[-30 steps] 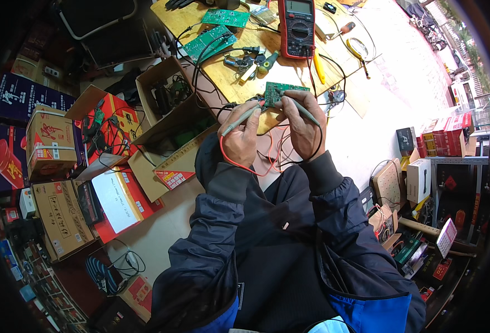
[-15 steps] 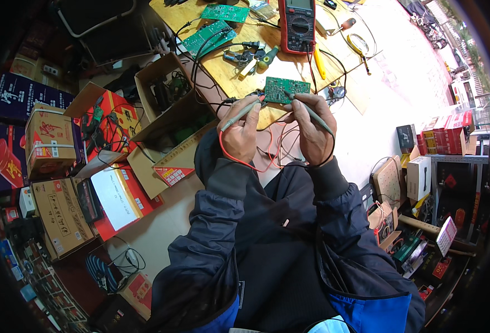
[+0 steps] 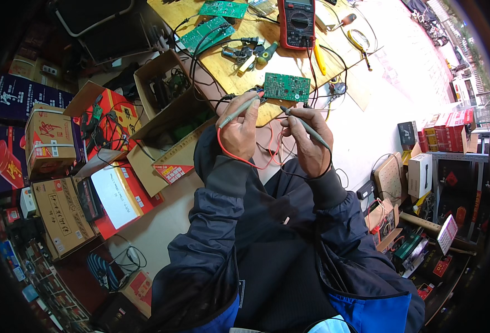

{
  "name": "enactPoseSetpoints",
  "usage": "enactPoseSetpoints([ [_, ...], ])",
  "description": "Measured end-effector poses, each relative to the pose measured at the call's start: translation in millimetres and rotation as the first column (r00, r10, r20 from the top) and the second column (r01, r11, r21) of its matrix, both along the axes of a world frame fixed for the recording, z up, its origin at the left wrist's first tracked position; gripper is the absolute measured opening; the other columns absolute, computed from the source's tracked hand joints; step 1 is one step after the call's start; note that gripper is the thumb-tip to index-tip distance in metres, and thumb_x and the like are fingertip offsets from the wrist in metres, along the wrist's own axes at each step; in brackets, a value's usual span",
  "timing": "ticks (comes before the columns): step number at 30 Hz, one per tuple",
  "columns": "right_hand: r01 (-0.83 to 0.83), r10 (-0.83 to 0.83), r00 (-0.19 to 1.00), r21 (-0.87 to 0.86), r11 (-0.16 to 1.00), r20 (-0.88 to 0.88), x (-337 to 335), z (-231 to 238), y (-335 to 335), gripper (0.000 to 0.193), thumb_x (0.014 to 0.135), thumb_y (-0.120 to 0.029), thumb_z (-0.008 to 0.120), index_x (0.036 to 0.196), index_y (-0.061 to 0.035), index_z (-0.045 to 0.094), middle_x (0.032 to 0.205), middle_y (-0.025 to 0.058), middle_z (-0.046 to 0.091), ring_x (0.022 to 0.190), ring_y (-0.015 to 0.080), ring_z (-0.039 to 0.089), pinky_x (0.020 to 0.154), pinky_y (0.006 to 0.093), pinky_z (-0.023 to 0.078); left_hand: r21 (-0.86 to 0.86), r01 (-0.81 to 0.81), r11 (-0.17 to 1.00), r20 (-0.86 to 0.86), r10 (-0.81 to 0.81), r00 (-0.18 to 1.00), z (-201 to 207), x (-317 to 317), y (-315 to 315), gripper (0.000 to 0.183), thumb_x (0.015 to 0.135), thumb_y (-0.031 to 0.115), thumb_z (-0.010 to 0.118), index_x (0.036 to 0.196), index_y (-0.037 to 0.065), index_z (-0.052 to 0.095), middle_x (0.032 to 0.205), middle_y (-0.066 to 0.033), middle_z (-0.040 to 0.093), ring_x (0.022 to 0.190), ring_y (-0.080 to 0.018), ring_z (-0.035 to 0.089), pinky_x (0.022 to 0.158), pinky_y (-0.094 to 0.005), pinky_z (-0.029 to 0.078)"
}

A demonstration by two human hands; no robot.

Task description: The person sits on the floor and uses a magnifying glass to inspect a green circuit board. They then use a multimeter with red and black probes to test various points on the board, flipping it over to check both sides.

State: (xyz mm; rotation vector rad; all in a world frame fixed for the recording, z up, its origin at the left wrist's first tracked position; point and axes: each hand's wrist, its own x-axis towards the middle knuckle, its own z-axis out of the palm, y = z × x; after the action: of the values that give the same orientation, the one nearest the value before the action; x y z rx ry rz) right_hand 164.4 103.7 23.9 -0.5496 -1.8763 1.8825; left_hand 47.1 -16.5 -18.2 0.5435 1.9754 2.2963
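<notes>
My left hand [image 3: 238, 129] is closed round a grey test probe [image 3: 237, 112] with a red lead; its tip is at the left edge of a small green circuit board [image 3: 287, 87]. Whether those fingers also touch the board I cannot tell. In my right hand [image 3: 310, 140] is a second grey test probe [image 3: 310, 130], pinched like a pen. Its dark tip end lies just below the board's lower edge, apart from the board. Beyond the board, a red and black multimeter [image 3: 298, 25] stands on the wooden table [image 3: 228, 65], with leads running down from it.
Two larger green boards [image 3: 206, 35] lie at the table's far left. Nearer are plugs with cables, a green-handled tool [image 3: 267, 54], a yellow-handled tool [image 3: 320, 60] and a yellow-rimmed magnifier [image 3: 358, 40]. An open cardboard box [image 3: 170, 114] stands left of the table; stacked cartons [image 3: 53, 136] lie beyond.
My right hand has drawn back toward me, taking its probe tip off the board to below its edge. My left hand is nearly still. The view has shifted slightly.
</notes>
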Motion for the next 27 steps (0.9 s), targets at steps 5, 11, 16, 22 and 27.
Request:
enactPoseSetpoints([
  [5, 0.009, -0.009, 1.0, 0.022, 1.0, -0.02, -1, 0, -2, 0.024, 0.107, -0.006, 0.061, 0.127, 0.0074, 0.059, 0.11, 0.0159, 0.071, 0.097, 0.0192, 0.071, 0.085, 0.0315, 0.058, -0.005, -0.005, 1.0, 0.003, 0.005, 1.0, -1, 0, 0, 0.021, 0.102, 0.007, 0.069, 0.119, -0.005, 0.072, 0.113, -0.0123, 0.074, 0.099, -0.0185, 0.072, 0.088, -0.0294, 0.058],
  [11, -0.024, 0.024, 1.0, 0.057, 0.998, -0.008, -6, 1, -3, 0.023, 0.107, -0.006, 0.062, 0.126, 0.0067, 0.06, 0.11, 0.0158, 0.071, 0.095, 0.0186, 0.072, 0.083, 0.0305, 0.059, -0.028, 0.001, 1.0, 0.023, 0.0, 1.0, 2, 0, -2, 0.021, 0.102, 0.008, 0.07, 0.119, -0.004, 0.072, 0.112, -0.0118, 0.074, 0.098, -0.0177, 0.072, 0.087, -0.0288, 0.058],
  [16, -0.021, 0.024, 0.999, 0.113, 0.993, -0.027, -15, 0, -7, 0.023, 0.107, -0.008, 0.063, 0.125, 0.0062, 0.062, 0.111, 0.0153, 0.072, 0.096, 0.0175, 0.072, 0.082, 0.029, 0.06, -0.014, 0.005, 1.0, 0.023, -0.005, 1.0, 4, 0, -2, 0.021, 0.102, 0.007, 0.07, 0.12, -0.004, 0.072, 0.113, -0.0122, 0.074, 0.099, -0.018, 0.072, 0.088, -0.0289, 0.058],
  [22, -0.033, 0.037, 0.999, 0.157, 0.987, -0.018, -18, 1, -8, 0.023, 0.107, -0.008, 0.064, 0.125, 0.0058, 0.063, 0.111, 0.0152, 0.073, 0.096, 0.0164, 0.072, 0.082, 0.0289, 0.06, -0.025, 0.001, 1.0, 0.001, -0.001, 1.0, 4, 0, -2, 0.02, 0.103, 0.006, 0.069, 0.12, -0.005, 0.072, 0.113, -0.0124, 0.074, 0.101, -0.0187, 0.072, 0.09, -0.0295, 0.058],
  [27, -0.03, 0.032, 0.999, 0.173, 0.984, -0.01, -19, 1, -7, 0.023, 0.107, -0.009, 0.064, 0.126, 0.005, 0.063, 0.109, 0.0146, 0.075, 0.091, 0.0154, 0.071, 0.081, 0.028, 0.059, -0.018, 0.002, 1.0, 0.004, -0.002, 1.0, 5, 1, -1, 0.02, 0.102, 0.006, 0.069, 0.12, -0.005, 0.071, 0.114, -0.0127, 0.074, 0.101, -0.0188, 0.072, 0.089, -0.0297, 0.058],
])
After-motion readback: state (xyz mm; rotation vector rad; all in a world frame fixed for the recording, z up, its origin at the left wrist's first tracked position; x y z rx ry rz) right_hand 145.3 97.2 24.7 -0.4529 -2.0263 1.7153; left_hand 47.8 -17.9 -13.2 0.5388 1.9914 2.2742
